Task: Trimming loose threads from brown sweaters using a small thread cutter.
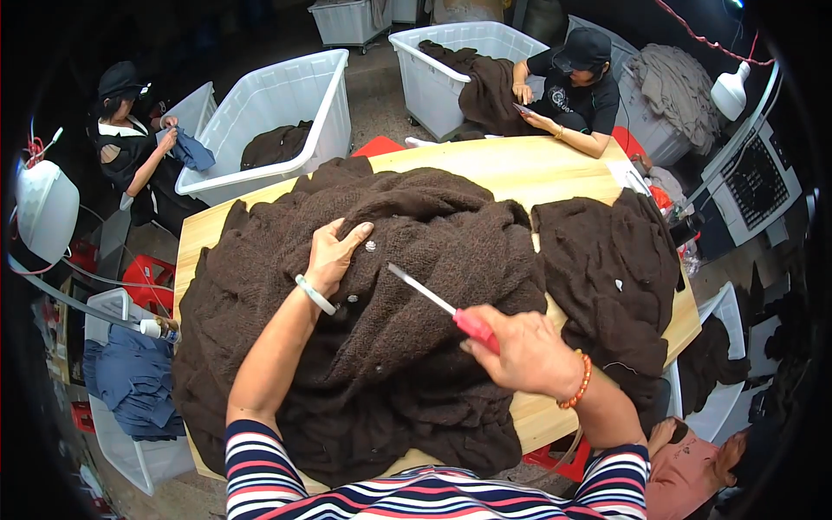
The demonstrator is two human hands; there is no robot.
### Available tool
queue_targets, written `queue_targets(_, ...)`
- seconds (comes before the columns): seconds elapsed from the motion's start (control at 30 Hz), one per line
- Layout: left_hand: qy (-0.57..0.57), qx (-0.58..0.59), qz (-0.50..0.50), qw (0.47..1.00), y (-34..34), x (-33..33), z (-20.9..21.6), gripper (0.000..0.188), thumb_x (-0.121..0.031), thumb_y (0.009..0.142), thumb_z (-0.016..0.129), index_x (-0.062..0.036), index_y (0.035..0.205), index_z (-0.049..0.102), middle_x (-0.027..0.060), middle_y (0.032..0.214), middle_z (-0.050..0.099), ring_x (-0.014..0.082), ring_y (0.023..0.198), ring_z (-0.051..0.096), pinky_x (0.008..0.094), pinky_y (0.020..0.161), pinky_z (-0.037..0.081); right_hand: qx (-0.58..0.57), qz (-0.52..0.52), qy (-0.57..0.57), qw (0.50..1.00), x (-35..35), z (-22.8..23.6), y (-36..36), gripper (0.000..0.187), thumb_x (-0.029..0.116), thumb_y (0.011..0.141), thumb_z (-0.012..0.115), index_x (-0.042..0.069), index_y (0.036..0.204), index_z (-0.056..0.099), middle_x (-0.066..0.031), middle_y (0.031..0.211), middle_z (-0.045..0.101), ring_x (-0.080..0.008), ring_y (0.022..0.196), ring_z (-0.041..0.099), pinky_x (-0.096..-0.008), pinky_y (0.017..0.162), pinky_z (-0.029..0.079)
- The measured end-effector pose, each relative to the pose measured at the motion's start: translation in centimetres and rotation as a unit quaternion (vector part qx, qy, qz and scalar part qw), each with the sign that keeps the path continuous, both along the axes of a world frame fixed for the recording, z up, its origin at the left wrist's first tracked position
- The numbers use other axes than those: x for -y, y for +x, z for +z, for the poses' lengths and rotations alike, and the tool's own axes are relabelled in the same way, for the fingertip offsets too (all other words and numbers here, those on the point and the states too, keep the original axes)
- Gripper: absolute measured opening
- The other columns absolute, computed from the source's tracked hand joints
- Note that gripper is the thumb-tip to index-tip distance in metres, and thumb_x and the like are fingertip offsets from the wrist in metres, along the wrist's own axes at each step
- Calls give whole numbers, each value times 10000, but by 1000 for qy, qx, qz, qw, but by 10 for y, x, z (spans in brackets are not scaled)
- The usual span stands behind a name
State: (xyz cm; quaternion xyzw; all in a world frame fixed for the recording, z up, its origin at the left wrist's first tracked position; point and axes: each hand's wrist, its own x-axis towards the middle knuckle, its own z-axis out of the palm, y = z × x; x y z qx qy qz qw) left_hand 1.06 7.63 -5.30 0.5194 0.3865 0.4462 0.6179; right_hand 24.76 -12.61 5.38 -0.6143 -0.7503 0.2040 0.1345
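A large heap of dark brown knitwear (pixel 451 208) covers most of the wooden table in front of me. My left hand (pixel 331 256) grips a fold of it, thumb outstretched and the other fingers partly hidden in the cloth. Close to that thumb sits a small whitish button-like piece (pixel 370 246), and a similar one (pixel 352 299) lies below the wrist. My right hand (pixel 524 351) is closed round the pink handle of a screwdriver-like tool (pixel 433 299). Its slim metal shaft points up and left above the knit, its tip apart from my left hand.
More brown knitwear (pixel 607 277) lies on the wooden table (pixel 511 169) at the right. White bins (pixel 329 113) stand beyond it. One person (pixel 130 143) handles blue cloth at far left; another (pixel 576 95) sits at the far edge with a phone. Lamps (pixel 732 91) flank the table.
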Motion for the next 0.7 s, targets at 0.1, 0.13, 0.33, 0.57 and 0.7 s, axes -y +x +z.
queue_targets(0.1, -25, 28, 15, 999, -6, 13, 1, 267, -165, 887, 716, 32, 1058, 656, 35, 947, 681, 95, 801, 619, 238, 733, 509, 1, -9, 0, 1000, -10, -4, -1, 319, 307, 879, 642, 141, 1141, 569, -178, 750, 660, -418, 711, 638, -501, 658, 499)
queue_targets(0.13, -33, 32, 10, 999, -9, 14, 2, 258, -167, 890, 712, 26, 1052, 658, 34, 946, 681, 93, 802, 619, 239, 731, 509, 8, 10, -29, 1000, -11, -1, -5, 329, 313, 881, 638, 139, 1151, 567, -178, 761, 666, -424, 723, 638, -507, 669, 497)
queue_targets(0.33, -79, 50, -11, 996, -29, 28, 9, 243, -170, 904, 690, 19, 1052, 654, 41, 960, 685, 98, 814, 628, 243, 739, 514, 14, -3, -24, 1000, -5, 4, -14, 331, 317, 882, 637, 151, 1161, 571, -170, 739, 660, -406, 731, 648, -483, 687, 510)
queue_targets(0.57, -129, 8, -135, 982, -116, 51, 41, 383, -188, 909, 662, 57, 1195, 593, 106, 1084, 678, 165, 917, 657, 294, 851, 520, -133, 84, -58, 986, 9, -4, -11, 340, 227, 885, 634, 122, 1198, 551, -169, 877, 682, -390, 815, 649, -470, 709, 507)
queue_targets(0.7, -166, -99, -109, 975, -146, 52, 30, 478, -236, 877, 700, 70, 1221, 570, 104, 1117, 661, 171, 955, 643, 306, 870, 512, -119, 67, -60, 989, 13, -12, -17, 337, 233, 884, 634, 131, 1194, 552, -177, 853, 680, -398, 801, 646, -477, 703, 505)
